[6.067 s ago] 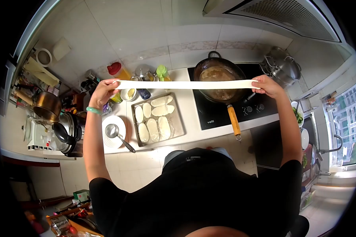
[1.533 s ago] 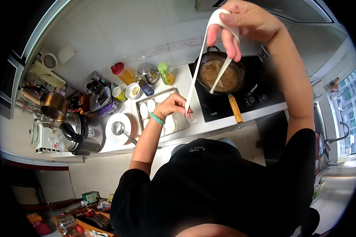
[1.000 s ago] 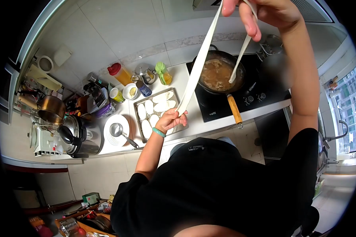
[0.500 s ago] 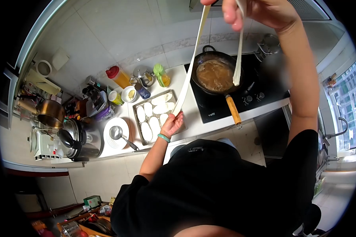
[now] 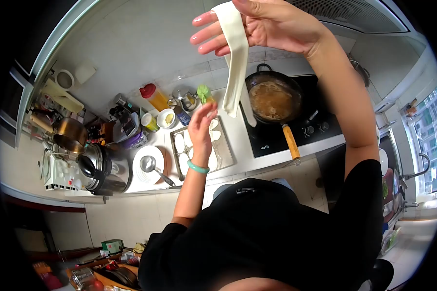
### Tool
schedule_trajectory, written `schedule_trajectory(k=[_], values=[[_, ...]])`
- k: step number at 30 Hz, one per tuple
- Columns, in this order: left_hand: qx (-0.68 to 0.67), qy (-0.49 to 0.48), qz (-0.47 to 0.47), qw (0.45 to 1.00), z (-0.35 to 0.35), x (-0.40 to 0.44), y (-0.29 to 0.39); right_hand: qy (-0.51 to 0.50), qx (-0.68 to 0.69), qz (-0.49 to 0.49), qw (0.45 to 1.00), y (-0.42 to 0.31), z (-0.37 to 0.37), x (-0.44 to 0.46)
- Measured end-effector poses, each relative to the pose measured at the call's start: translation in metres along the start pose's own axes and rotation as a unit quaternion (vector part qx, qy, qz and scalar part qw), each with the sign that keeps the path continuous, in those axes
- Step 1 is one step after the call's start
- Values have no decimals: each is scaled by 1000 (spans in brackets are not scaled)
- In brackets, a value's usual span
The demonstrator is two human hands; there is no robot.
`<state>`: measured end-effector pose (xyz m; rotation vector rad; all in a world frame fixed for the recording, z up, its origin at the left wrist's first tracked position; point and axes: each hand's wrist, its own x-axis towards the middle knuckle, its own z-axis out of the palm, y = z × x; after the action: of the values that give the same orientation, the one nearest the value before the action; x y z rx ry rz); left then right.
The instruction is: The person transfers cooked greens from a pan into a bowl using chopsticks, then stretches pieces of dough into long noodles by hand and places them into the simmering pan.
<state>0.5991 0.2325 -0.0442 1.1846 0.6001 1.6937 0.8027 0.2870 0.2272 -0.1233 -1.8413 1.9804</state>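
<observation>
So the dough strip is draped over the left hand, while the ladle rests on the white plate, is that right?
Not quite: the dough strip is draped over the right hand, not the left hand, as the head view shows. The ladle does rest on the white plate.

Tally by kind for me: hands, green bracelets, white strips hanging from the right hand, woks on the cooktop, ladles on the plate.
Hands (left hand, right hand): 2
Green bracelet: 1
White strip: 1
Wok on cooktop: 1
Ladle on plate: 1
Total: 6
</observation>
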Motion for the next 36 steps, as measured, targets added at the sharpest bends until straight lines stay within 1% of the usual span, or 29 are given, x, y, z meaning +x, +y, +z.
schedule_trajectory(k=[1, 3, 4, 5, 7, 8, 9, 11, 12, 13, 15, 16, 17, 19, 20, 24, 29, 31, 33, 36], values=[[61, -4, 65, 996, 18, 8, 12, -6, 1, 2, 1000, 3, -3, 3], [45, -18, 24, 999, 34, 20, 26, 12, 46, -8, 999, 6, -5, 9], [34, -16, -26, 999, 39, 22, 29, 9, 45, -8, 999, 7, -5, 11], [37, -22, -54, 998, 38, 23, 24, 23, 60, -16, 998, 7, -5, 12], [72, -24, -76, 994, 41, 20, 23, 36, 75, -26, 996, 9, -8, 14], [80, -24, -110, 990, 36, 19, 19, 40, 76, -35, 996, 11, -13, 16], [82, -25, -109, 990, 38, 17, 22, 44, 78, -45, 995, 13, -15, 17], [63, -1, -40, 997, 50, 13, 26, 48, 97, -49, 993, 15, -17, 19], [6, 9, -28, 1000, 54, 14, 26, 52, 117, -52, 990, 16, -18, 19], [7, 10, -28, 1000, 56, 15, 24, 51, 117, -52, 990, 17, -18, 20], [23, 50, -26, 998, 57, 16, 21, 44, 141, -54, 988, 19, -18, 24], [29, 75, -40, 996, 54, 18, 16, 42, 143, -53, 987, 19, -17, 26], [30, 77, -39, 996, 51, 17, 12, 40, 144, -50, 987, 19, -15, 28], [3, 98, -72, 993, 44, 17, 5, 37, 144, -48, 988, 20, -14, 33], [-1, 108, -87, 990, 42, 15, 4, 44, 148, -61, 986, 21, -15, 36], [-3, 112, -80, 990, 31, 2, -9, 55, 163, -84, 982, 23, -23, 44], [-27, 132, -72, 988, 17, -14, -5, 56, 207, -88, 973, 24, -31, 47], [-43, 147, -96, 983, 7, -18, -5, 57, 211, -90, 972, 25, -33, 49], [-35, 152, -92, 983, -9, -24, -8, 63, 210, -101, 971, 25, -34, 49], [-41, 153, -129, 979, -21, -31, -3, 75, 206, -96, 971, 24, -33, 50]])
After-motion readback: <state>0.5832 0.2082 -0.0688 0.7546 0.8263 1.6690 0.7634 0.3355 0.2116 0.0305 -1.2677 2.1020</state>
